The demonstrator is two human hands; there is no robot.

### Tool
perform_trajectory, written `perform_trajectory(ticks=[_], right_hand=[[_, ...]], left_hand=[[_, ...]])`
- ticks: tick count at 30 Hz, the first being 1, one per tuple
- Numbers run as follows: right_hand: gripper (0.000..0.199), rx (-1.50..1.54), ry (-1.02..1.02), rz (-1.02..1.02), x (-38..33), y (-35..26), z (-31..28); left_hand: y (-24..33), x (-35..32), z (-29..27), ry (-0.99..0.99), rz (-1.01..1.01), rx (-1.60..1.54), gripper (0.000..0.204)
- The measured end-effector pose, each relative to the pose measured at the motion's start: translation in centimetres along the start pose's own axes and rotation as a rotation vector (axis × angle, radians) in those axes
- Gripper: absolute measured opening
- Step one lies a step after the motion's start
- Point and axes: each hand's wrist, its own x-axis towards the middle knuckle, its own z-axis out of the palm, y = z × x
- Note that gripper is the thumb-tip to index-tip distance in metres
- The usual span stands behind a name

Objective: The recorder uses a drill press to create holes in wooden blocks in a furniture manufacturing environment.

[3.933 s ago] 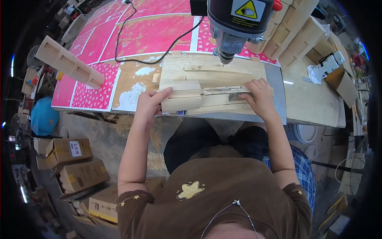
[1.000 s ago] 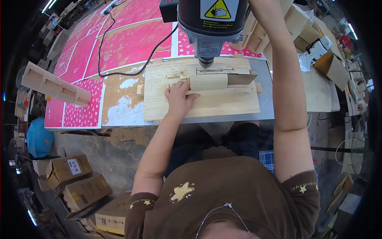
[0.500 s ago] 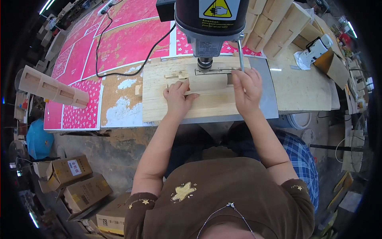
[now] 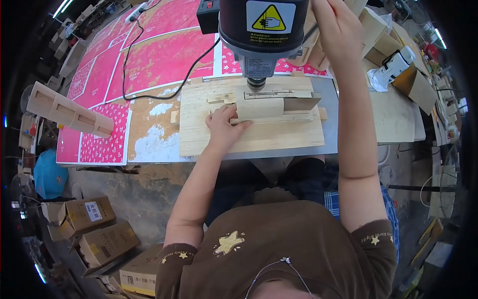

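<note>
A drill press [image 4: 261, 30] with a dark housing stands over the worktable, its chuck [image 4: 256, 84] just above a pale wooden block [image 4: 260, 107]. The block lies in a wooden jig on a light baseboard [image 4: 249, 139], and a dark flat plate [image 4: 301, 103] shows at its right end. My left hand [image 4: 225, 127] grips the block's left end, thumb along the front edge. Raised to the right of the housing, my right hand [image 4: 339, 30] is closed around the end of the drill press lever [image 4: 309, 34]; some of its fingers are cut off by the upper edge.
On the left a slotted wooden piece [image 4: 69, 110] stands on the pink printed sheet [image 4: 104, 139]. A black cable [image 4: 149, 95] crosses the sheet. Several wooden pieces [image 4: 371, 30] stand behind the right arm, near a white bottle [image 4: 398, 60]. Cardboard boxes [image 4: 107, 239] sit on the floor.
My right hand has swung up and away from the block, and the lever has turned upward with it. The block's right end and the dark plate are now uncovered. My left hand stays put.
</note>
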Motion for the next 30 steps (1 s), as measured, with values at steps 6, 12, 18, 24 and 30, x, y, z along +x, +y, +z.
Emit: perform_trajectory(ticks=[6, 12, 18, 24, 30], right_hand=[[0.018, 0.067, -0.112, 0.047, -0.8, 3.8, 1.3], [0.033, -0.187, -0.526, -0.105, -14.7, 8.3, -0.4], [0.029, -0.421, -0.559, -0.073, -15.8, 8.0, -0.6], [0.028, -0.402, -0.582, -0.038, -16.7, 6.1, -1.0], [0.028, -0.365, -0.56, -0.098, -17.9, 4.0, -1.3]], left_hand=[[0.4, 0.9, 2.1, 0.085, -0.129, -0.38, 0.044], [0.6, 1.1, 0.3, 0.182, 0.168, -0.093, 0.039], [-1.5, -1.2, -3.9, 0.16, 0.127, -0.173, 0.028], [-1.3, -4.3, -12.1, 0.085, -0.376, -0.663, 0.022], [-0.3, -4.6, -11.6, -0.019, -0.712, -0.786, 0.03]])
